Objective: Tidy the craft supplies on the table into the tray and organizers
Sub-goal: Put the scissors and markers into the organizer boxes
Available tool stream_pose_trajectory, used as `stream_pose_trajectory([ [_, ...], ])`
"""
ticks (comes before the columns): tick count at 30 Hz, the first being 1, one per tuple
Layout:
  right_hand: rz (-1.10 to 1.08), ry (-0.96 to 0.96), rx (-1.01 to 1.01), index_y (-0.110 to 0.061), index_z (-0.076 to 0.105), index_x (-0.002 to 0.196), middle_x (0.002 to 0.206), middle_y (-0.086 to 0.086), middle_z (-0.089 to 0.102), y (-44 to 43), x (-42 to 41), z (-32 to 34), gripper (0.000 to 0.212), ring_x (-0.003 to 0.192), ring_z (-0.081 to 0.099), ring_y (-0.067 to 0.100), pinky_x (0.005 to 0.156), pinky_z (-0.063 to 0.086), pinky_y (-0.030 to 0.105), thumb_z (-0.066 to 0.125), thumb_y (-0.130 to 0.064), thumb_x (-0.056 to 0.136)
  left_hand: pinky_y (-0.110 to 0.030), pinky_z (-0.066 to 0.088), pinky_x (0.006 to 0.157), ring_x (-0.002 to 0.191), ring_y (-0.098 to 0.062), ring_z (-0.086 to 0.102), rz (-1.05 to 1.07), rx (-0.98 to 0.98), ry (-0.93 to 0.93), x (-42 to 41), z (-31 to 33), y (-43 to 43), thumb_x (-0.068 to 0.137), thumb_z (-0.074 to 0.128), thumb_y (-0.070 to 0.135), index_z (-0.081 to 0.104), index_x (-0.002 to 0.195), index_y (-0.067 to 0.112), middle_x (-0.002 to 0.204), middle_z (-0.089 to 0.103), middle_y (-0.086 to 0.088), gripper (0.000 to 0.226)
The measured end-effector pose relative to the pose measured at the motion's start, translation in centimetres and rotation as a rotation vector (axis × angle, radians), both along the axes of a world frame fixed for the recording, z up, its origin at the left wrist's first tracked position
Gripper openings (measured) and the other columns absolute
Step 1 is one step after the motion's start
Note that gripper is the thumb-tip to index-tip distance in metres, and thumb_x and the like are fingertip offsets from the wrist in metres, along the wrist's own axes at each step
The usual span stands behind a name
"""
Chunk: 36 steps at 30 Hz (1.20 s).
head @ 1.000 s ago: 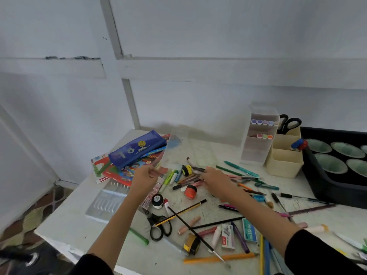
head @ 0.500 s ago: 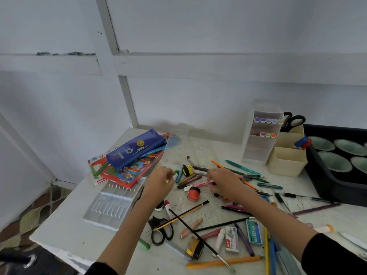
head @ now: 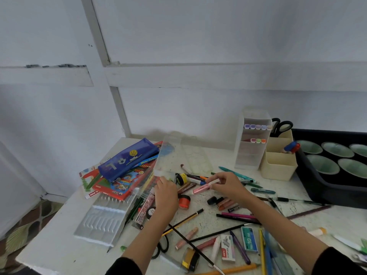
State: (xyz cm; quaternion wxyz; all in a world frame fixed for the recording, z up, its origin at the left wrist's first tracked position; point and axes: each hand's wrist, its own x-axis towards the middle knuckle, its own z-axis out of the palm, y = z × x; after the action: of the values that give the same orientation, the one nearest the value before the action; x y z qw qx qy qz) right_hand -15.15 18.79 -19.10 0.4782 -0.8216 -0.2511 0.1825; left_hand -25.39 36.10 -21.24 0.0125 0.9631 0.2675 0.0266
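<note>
Clutter along the near edge of the table [head: 49, 249]: orange pencil [head: 228, 270], white staple box [head: 228, 251], green staple box [head: 249, 239], long black brush [head: 190, 245] lying diagonally.

Further in, left hand [head: 166, 196] is back-up, fingers curled down at the near end of a clear plastic case [head: 168, 161]. Whether they grip it cannot be told; possibly only resting. Orange paint pot [head: 184, 201] sits just right of that hand.

Right hand [head: 228, 186] pinches pink highlighter [head: 200, 189] by its pale end between thumb and fingertips. Barrel is tilted, other end pointing toward the left hand, among loose pens at table centre.

White ribbed tray [head: 103, 223] at left, partly under a stack of colour boxes [head: 123, 185] topped by blue pencil case [head: 129, 158].

Far right: clear drawer organizer [head: 250, 153] holding markers. Cream organizer [head: 278, 167] stands beside it, with black scissors [head: 282, 126] upright in it. Then black tray [head: 321, 193] with green bowls [head: 322, 164].
</note>
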Motion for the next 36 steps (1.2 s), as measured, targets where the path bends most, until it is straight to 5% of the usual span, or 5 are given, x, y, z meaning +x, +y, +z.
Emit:
stream_pose_trajectory([
  [10, -0.006, 0.138, 0.178, -0.022, 0.066, 0.104, 0.089, 0.011, 0.065, -0.9, -0.3, -0.8, 0.031, 0.074, 0.057, 0.017, 0.072, 0.051, 0.028, 0.076, -0.013, 0.076, -0.032, 0.042, 0.088, 0.110, -0.023, 0.050, 0.073, -0.401, -0.311, 0.0, -0.4, 0.6, 0.090, 0.058, 0.019, 0.050, 0.119, 0.010, 0.120, 0.055, -0.008, 0.031],
  [13, -0.105, 0.261, 0.315, -0.016, 0.066, 0.106, 0.097, 0.010, 0.071, -1.3, -0.2, -0.6, 0.034, 0.090, 0.067, 0.019, 0.085, 0.055, 0.030, 0.078, -0.013, 0.074, -0.031, 0.042, 0.076, 0.100, -0.024, 0.050, 0.124, -0.527, -0.201, 0.3, -0.3, 0.6, 0.084, 0.065, 0.037, 0.050, 0.088, 0.016, 0.109, 0.056, -0.012, 0.027],
  [23, -0.264, 0.397, 0.594, -0.005, 0.065, 0.108, 0.094, 0.019, 0.072, -4.4, 0.3, 1.3, 0.025, 0.087, 0.070, 0.028, 0.072, 0.059, 0.031, 0.067, -0.006, 0.084, -0.035, 0.044, 0.069, 0.081, -0.024, 0.056, 0.122, -0.712, -0.523, 1.2, 1.8, -1.8, 0.089, 0.062, 0.021, 0.056, 0.092, 0.006, 0.089, 0.061, -0.010, 0.016],
  [30, -0.334, 0.269, 0.654, -0.009, 0.063, 0.111, 0.087, 0.013, 0.071, -7.5, 1.9, 4.1, 0.023, 0.080, 0.069, 0.022, 0.076, 0.058, 0.032, 0.061, -0.009, 0.088, -0.017, 0.033, 0.069, 0.078, -0.012, 0.050, -0.116, -0.676, -0.772, 3.8, 6.3, -5.5, 0.092, 0.058, 0.025, 0.063, 0.100, 0.007, 0.096, 0.053, -0.007, 0.020],
  [36, -0.477, -0.005, 0.665, -0.001, 0.063, 0.108, 0.092, 0.017, 0.069, -9.8, 3.7, 7.4, 0.025, 0.081, 0.069, 0.026, 0.079, 0.058, 0.035, 0.066, -0.003, 0.083, -0.008, 0.046, 0.068, 0.079, -0.005, 0.057, -0.345, -0.857, -0.945, 6.8, 11.0, -8.5, 0.087, 0.065, 0.013, 0.063, 0.096, 0.011, 0.097, 0.060, -0.005, 0.010],
])
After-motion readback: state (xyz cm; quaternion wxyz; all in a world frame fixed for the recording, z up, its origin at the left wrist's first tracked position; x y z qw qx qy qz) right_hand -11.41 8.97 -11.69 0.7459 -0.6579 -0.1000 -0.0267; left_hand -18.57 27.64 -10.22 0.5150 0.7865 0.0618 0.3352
